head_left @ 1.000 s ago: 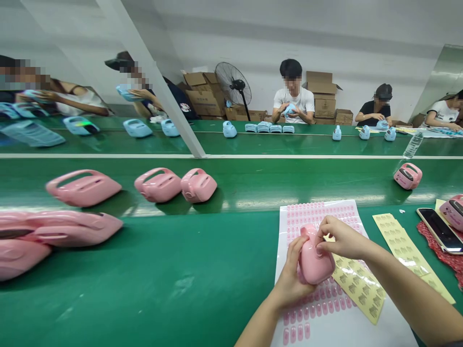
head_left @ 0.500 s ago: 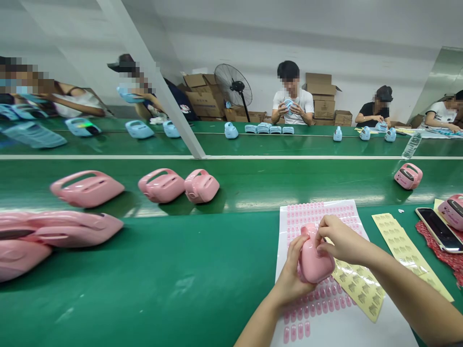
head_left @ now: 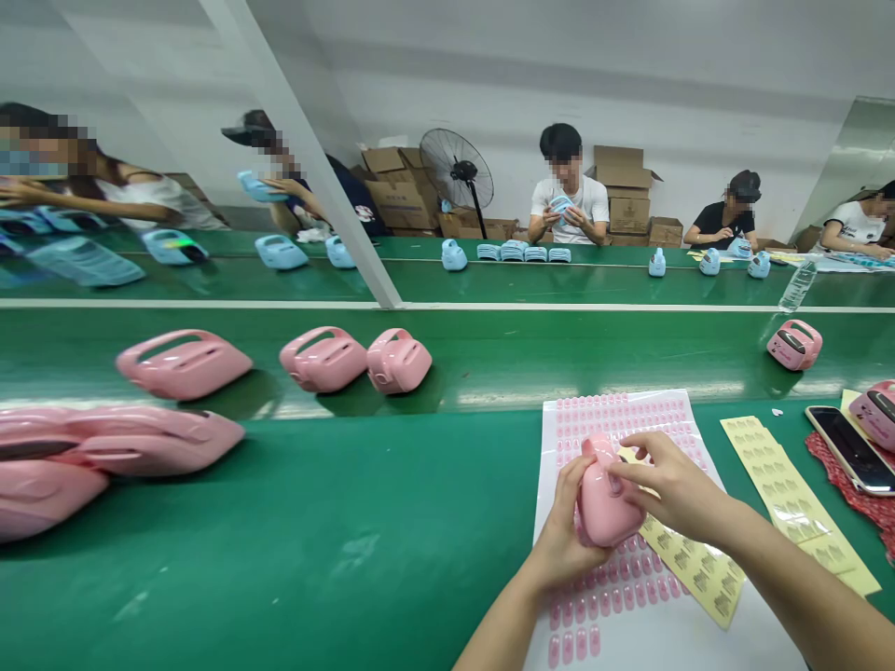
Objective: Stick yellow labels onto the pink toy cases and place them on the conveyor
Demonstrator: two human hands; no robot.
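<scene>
My left hand (head_left: 570, 522) is wrapped round a pink plastic casing with a carry handle (head_left: 607, 513), holding it tilted above a sheet of stickers. On the casing's side shows a small shiny oval patch (head_left: 615, 482) that looks like one of the stickers. My right hand (head_left: 675, 485) has its fingers apart, with fingertips touching the casing beside that patch. Below lies a white sheet of pink oval stickers (head_left: 584, 604), several rows of them. A yellow sticker strip (head_left: 699, 564) with dark prints rests across it, partly hidden by my right hand.
Pink casings (head_left: 325, 359) stand on the green belt, with more piled at left (head_left: 154, 443). To the right are yellow sticker strips (head_left: 783, 485), a phone (head_left: 849, 449) on red mesh, and a printed pink casing (head_left: 793, 345). Co-workers sit opposite with blue casings (head_left: 280, 252).
The fingers of my right hand have spread from a pinch and drawn slightly back to the right. The oval patch on the casing is now visible. My left hand keeps its hold.
</scene>
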